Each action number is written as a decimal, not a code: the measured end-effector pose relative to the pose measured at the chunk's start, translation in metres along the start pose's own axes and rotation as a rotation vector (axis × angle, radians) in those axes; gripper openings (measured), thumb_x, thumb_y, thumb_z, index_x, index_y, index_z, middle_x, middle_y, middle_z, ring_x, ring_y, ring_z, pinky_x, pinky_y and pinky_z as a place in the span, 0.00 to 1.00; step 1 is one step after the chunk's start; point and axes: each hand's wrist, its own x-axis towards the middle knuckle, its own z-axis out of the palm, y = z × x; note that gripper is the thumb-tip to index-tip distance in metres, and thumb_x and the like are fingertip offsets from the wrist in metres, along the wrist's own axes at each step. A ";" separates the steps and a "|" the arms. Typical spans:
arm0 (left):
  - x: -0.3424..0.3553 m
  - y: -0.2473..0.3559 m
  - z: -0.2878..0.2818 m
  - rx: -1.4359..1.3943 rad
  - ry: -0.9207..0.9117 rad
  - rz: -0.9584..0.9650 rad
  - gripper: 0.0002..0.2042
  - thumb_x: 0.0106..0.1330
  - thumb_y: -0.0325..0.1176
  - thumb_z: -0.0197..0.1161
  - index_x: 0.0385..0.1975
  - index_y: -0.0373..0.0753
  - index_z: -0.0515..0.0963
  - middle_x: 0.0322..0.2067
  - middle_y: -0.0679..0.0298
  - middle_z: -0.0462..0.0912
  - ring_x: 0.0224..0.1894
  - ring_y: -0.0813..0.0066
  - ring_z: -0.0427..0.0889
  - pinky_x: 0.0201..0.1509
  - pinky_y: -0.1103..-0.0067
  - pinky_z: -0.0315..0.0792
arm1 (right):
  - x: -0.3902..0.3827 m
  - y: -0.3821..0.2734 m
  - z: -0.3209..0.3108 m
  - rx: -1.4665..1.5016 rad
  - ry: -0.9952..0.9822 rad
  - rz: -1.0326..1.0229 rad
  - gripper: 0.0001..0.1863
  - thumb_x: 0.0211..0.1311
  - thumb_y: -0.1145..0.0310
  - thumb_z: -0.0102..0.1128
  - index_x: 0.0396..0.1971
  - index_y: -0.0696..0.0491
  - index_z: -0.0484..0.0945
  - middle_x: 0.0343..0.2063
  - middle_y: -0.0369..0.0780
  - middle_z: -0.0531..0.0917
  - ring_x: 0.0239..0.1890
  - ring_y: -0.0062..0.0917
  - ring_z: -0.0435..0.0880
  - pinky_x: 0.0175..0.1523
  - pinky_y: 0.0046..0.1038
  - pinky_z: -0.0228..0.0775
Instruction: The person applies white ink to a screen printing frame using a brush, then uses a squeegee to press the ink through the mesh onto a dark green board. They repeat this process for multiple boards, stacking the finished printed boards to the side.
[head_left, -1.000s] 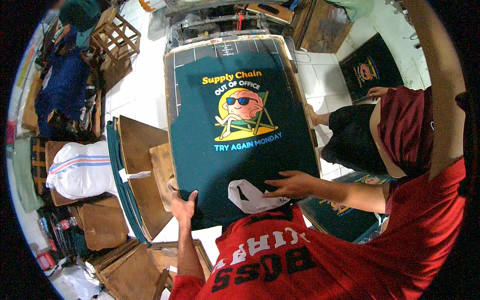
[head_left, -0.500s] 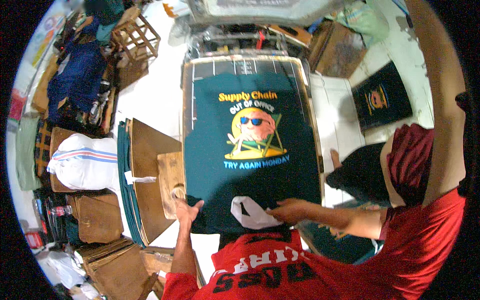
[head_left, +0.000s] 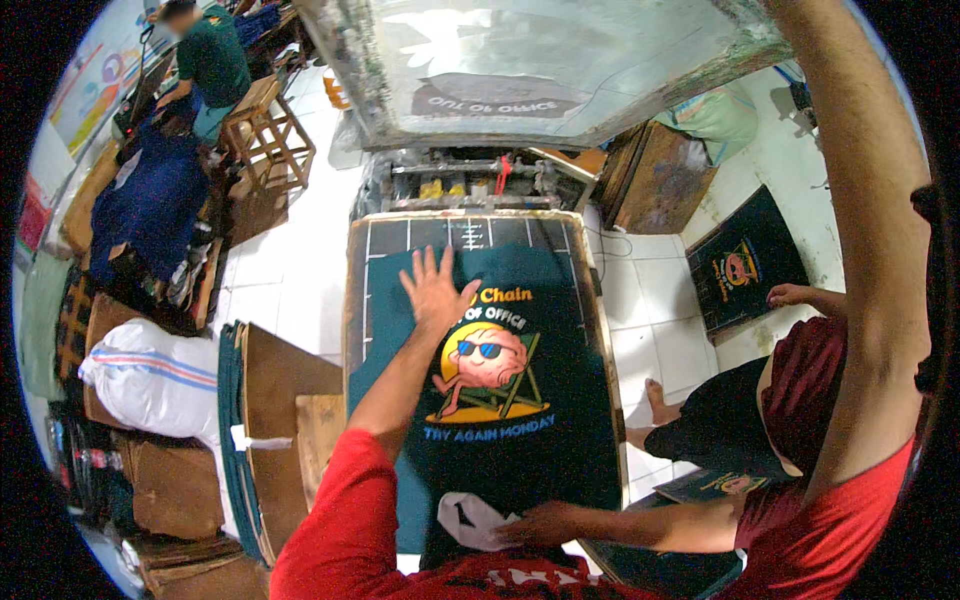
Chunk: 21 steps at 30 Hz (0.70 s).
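A dark green T-shirt (head_left: 500,470) lies flat on a gridded board (head_left: 592,330), bearing a cartoon pink brain in sunglasses on a deckchair, with lettering. My left hand (head_left: 435,295) is spread over its upper left, fingers open, covering some lettering. Near the bottom edge, my right hand (head_left: 540,525) has curled fingers on a white strip (head_left: 460,515) lying on the shirt. A raised printing screen (head_left: 500,50) hangs beyond the board. A bare raised arm (head_left: 840,200) runs up the right edge; its hand is out of frame and I cannot tell whose it is.
A person (head_left: 210,70) bends over dark blue fabric (head_left: 150,200) at back left, beside a wooden stool (head_left: 265,130). Stacked boards (head_left: 280,430) and a white sack (head_left: 150,375) stand left. A co-worker (head_left: 730,410) is right, near another printed dark piece (head_left: 740,270).
My left hand has moved from the shirt's lower left corner up to its upper left and spread out. The screen has come into view at the top. My right hand remains by the white strip.
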 end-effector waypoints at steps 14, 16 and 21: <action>0.101 0.054 0.118 0.146 -0.258 -0.040 0.43 0.69 0.73 0.44 0.80 0.55 0.52 0.81 0.52 0.42 0.82 0.49 0.37 0.75 0.33 0.29 | -0.148 0.047 0.047 -1.997 -0.276 -0.156 0.14 0.72 0.65 0.51 0.48 0.60 0.74 0.44 0.46 0.78 0.49 0.36 0.78 0.60 0.37 0.71; 0.101 0.055 0.116 0.164 -0.225 -0.034 0.43 0.70 0.72 0.45 0.80 0.54 0.52 0.80 0.52 0.44 0.82 0.50 0.38 0.75 0.32 0.30 | -0.223 0.061 0.042 -2.519 -0.620 -0.084 0.11 0.64 0.66 0.57 0.40 0.58 0.73 0.37 0.43 0.74 0.44 0.35 0.74 0.56 0.35 0.69; 0.105 0.056 0.111 0.175 -0.236 -0.039 0.44 0.68 0.73 0.47 0.79 0.56 0.54 0.80 0.52 0.48 0.82 0.48 0.41 0.74 0.31 0.31 | -0.380 0.085 0.022 -2.661 -0.919 -0.202 0.09 0.66 0.66 0.54 0.39 0.54 0.79 0.40 0.42 0.82 0.45 0.34 0.80 0.54 0.37 0.74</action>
